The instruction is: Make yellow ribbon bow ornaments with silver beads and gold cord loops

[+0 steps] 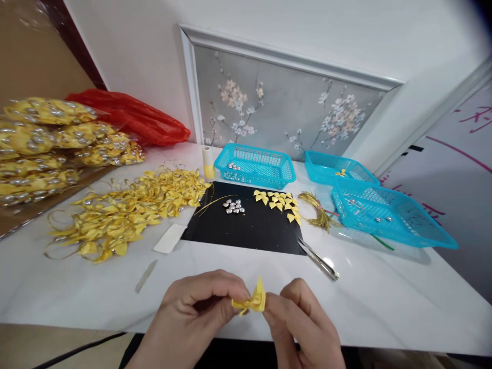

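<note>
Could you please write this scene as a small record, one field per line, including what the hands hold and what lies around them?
Left hand: pinches one side of a yellow bow
Right hand: fingers at the bow's other side
On black mat: silver beads near the middle, small yellow bows toward the right
Left of mat: heap of yellow pieces; white card
Right of mat: bundle of gold strands; metal snips at the near corner
Blue baskets: three, one behind the mat, two to the right

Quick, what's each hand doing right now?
Left hand: closed, pinching the yellow bow.
Right hand: closed, pinching the yellow bow's other side.
</note>
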A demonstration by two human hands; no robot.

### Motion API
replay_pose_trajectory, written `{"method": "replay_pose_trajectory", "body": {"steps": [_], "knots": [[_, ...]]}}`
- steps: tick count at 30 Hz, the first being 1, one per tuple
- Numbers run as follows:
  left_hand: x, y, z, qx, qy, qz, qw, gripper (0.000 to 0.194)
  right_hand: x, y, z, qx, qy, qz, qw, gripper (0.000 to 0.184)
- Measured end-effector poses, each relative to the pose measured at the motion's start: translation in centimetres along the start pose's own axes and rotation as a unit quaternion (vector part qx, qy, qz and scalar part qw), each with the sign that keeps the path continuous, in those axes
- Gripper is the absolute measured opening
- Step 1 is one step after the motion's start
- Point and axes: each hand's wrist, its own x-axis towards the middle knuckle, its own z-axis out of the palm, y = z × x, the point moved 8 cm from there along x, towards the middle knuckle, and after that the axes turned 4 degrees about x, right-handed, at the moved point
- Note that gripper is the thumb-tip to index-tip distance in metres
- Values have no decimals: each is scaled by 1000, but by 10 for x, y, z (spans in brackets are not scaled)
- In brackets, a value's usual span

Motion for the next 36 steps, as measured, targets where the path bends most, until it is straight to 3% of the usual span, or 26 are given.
{"method": "replay_pose_trajectory", "body": {"steps": [6,10,17,24,36], "knots": [[-4,-12,5,-34,-48,-67,996,16,2,10,1,25,-47,21,998,20],[-3,-12,6,-51,-56,-82,994,14,-1,16,2,41,-39,36,998,17],[-3,-10,10,-57,-61,-76,994,16,-5,18,8,109,-16,61,992,15],[-2,1,7,-46,-40,-25,998,22,-8,22,9,157,-23,71,985,15],[-4,2,2,-15,-41,-7,999,23,-5,27,6,122,-73,60,988,24]]}}
